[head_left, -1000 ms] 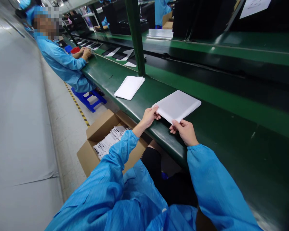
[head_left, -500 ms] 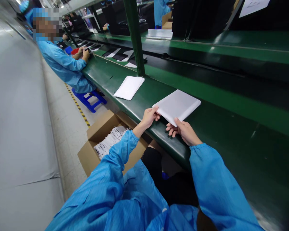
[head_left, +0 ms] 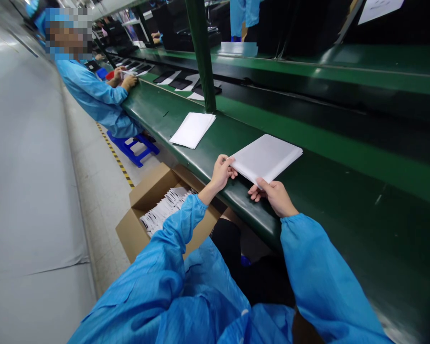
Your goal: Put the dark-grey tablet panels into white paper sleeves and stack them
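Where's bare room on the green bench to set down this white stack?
Bare green bench runs right of the right hand and held white stack. A smaller patch lies between that stack and the loose white sheets by the green post. It's crowded farther along, where dark panels lie near the co-worker's hands.

Head-worn view, forward and down; above left hand (head_left: 220,174), right hand (head_left: 274,197)
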A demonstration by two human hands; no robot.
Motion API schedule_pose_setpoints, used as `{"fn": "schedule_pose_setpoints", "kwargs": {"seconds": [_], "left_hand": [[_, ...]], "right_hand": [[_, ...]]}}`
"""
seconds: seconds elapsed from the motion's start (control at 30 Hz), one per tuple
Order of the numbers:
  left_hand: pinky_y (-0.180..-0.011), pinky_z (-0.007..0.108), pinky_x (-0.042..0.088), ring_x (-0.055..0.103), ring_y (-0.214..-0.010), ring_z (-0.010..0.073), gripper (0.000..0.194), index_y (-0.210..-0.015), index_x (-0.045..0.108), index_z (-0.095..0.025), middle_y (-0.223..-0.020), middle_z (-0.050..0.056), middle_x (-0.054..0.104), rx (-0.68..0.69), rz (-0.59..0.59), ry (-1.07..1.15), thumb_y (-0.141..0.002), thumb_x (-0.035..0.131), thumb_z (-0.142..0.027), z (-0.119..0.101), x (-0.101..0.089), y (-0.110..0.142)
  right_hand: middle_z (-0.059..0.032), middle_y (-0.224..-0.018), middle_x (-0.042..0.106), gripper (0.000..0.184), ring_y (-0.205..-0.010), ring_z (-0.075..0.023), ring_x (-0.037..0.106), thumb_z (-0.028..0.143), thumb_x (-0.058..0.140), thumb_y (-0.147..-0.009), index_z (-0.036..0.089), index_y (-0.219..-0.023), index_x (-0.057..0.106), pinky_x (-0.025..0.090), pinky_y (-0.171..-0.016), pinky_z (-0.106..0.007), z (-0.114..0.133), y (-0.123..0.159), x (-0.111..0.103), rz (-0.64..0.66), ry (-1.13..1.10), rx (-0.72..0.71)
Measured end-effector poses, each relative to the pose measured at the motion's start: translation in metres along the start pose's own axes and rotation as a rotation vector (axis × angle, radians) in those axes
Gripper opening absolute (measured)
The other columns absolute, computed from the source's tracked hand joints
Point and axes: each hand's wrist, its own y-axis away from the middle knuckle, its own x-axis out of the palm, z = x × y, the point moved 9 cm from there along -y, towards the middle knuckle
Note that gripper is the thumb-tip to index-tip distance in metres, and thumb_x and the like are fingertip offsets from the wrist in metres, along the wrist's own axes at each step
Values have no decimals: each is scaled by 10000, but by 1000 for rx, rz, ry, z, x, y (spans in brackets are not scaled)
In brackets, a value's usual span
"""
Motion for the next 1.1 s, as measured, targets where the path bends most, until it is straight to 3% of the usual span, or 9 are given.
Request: {"fn": "schedule_pose_setpoints", "kwargs": {"seconds": [0.33,0.6,0.83,1.1], "left_hand": [[-348,143,309,503,-376,48,484,-978,468,-232,-624,-105,565,90,24,-144,-839,827,-525,-3,2,-6],[-334,149,243,433,-353,39,554,-852,472,-221,-517,-119,494,259,-46,-232,-795,831,-638,-10,-5,-7],[-339,143,265,454,-353,44,554,-822,438,-224,-498,-124,479,173,-69,-210,-821,827,-618,-3,-10,-13],[-379,146,367,532,-429,44,477,-814,482,-198,-600,-87,518,31,27,-147,-891,811,-534,-2,-5,-9]], "right_hand": [[-122,-607,723,751,-498,-163,648,893,773,-648,142,-640,757,549,-509,-270,-4,-1,-1,-23,59,12],[-114,-589,715,772,-494,-162,647,922,744,-643,151,-619,743,548,-520,-269,2,2,2,-19,102,12],[-103,-584,711,776,-488,-159,645,929,738,-639,153,-633,740,544,-514,-267,2,2,3,-21,121,9],[-115,-600,714,741,-495,-167,651,892,747,-687,154,-632,732,549,-504,-271,0,2,2,-14,79,-3]]}}
